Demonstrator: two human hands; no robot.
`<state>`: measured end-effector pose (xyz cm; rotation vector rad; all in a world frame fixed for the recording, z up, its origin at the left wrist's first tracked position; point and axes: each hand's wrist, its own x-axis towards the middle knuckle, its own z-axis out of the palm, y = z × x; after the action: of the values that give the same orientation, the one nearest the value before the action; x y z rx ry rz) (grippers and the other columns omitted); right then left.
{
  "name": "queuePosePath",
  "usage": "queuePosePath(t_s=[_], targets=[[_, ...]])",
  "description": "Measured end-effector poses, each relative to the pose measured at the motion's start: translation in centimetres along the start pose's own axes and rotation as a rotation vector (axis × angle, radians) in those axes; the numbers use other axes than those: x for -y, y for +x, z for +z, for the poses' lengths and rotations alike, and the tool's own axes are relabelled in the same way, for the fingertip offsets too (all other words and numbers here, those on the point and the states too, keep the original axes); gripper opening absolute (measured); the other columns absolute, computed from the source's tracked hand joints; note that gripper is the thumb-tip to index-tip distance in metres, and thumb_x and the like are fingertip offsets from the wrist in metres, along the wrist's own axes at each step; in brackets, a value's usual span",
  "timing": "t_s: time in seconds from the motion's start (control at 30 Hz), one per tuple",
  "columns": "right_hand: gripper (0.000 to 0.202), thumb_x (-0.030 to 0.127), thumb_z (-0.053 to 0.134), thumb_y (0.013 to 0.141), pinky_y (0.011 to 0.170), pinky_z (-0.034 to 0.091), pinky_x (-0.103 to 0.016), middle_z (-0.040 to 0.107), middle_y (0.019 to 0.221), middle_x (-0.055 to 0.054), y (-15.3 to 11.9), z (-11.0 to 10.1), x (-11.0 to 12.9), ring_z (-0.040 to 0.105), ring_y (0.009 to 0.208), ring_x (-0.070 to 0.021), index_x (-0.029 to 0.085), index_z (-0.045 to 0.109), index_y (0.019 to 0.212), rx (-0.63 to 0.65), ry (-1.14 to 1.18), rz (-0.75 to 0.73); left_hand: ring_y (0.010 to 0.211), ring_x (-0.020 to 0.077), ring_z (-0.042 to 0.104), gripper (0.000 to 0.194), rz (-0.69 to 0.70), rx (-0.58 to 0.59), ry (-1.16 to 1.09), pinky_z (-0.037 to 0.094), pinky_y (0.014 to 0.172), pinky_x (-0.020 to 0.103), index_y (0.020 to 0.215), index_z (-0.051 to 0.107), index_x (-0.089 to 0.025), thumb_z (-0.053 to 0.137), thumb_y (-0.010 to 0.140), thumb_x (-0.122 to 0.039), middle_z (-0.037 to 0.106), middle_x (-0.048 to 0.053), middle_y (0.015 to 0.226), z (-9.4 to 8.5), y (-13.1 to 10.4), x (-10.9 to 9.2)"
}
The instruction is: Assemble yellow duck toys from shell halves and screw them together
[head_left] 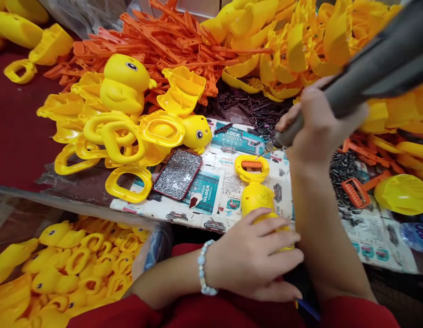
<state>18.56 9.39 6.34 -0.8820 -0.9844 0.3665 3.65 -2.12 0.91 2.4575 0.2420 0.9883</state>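
Observation:
My right hand is wrapped round a dark grey power screwdriver, which slants down to the left. Its tip is close to the yellow ring handle of a plastic duck toy; whether it touches cannot be made out. Inside the ring an orange ribbed piece shows. The toy lies on printed cardboard with the ring pointing away from me. Over its near end, my left hand is closed and presses it down, hiding that part. Left of the toy sits a shallow tray of small silver screws.
Yellow duck shells and rings lie at left. Behind are heaps of orange strips, small dark parts and yellow half shells. A lined box of duck toys stands below the table's left edge.

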Motion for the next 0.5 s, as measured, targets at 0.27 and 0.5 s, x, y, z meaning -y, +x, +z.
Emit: queuePosePath(t_s=[0.27, 0.5], targets=[[0.024, 0.031, 0.058, 0.074, 0.034, 0.036, -0.02, 0.032, 0.053, 0.007, 0.7, 0.8, -3.1, 0.038, 0.039, -0.0066, 0.018, 0.039, 0.078, 0.047, -0.036, -0.052, 0.111, 0.0236, 0.057, 0.039, 0.0, 0.068, -0.028, 0.04, 0.1, 0.043, 0.095, 0.063, -0.016, 0.045, 0.09, -0.05, 0.069, 0.006, 0.111, 2.2, 0.2, 0.1], [0.029, 0.04, 0.058, 0.077, 0.038, 0.036, -0.019, 0.037, 0.053, 0.008, -0.1, 0.2, 0.7, 0.041, 0.041, -0.0083, 0.018, 0.04, 0.083, 0.108, -0.035, 0.049, 0.09, 0.017, 0.063, 0.01, -0.493, -0.304, -0.03, 0.05, 0.082, 0.032, 0.095, 0.061, -0.016, 0.056, 0.089, -0.022, 0.07, 0.006, 0.094, -1.2, 0.8, 3.1]])
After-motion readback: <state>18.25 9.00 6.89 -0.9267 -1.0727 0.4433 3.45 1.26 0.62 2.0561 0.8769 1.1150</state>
